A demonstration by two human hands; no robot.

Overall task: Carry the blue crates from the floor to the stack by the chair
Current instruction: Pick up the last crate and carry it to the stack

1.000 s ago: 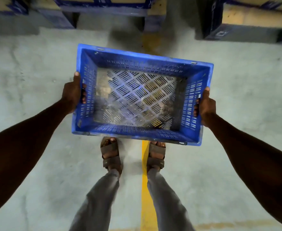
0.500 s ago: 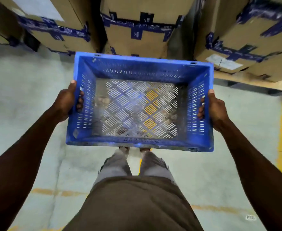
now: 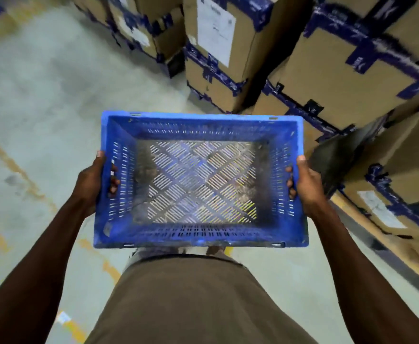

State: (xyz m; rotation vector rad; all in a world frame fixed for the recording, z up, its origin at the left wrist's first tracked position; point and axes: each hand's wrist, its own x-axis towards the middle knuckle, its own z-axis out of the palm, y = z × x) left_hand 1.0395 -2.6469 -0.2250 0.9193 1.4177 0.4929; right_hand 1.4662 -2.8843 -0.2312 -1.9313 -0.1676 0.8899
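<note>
The blue crate [image 3: 201, 180] is held up at waist height over the floor [image 3: 42, 100], next to stacked cardboard boxes [image 3: 339, 78]. It's gripped at the short ends, left hand [image 3: 91, 181] and right hand [image 3: 306, 186], fingers [image 3: 113, 182] hooked through the handle slots. Empty, slotted rigid plastic, so probably light and stiff, and best carried by those slots.

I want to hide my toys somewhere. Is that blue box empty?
Empty. The blue slotted plastic crate shows only its bare perforated floor, with grey concrete floor visible through the slots.
</note>
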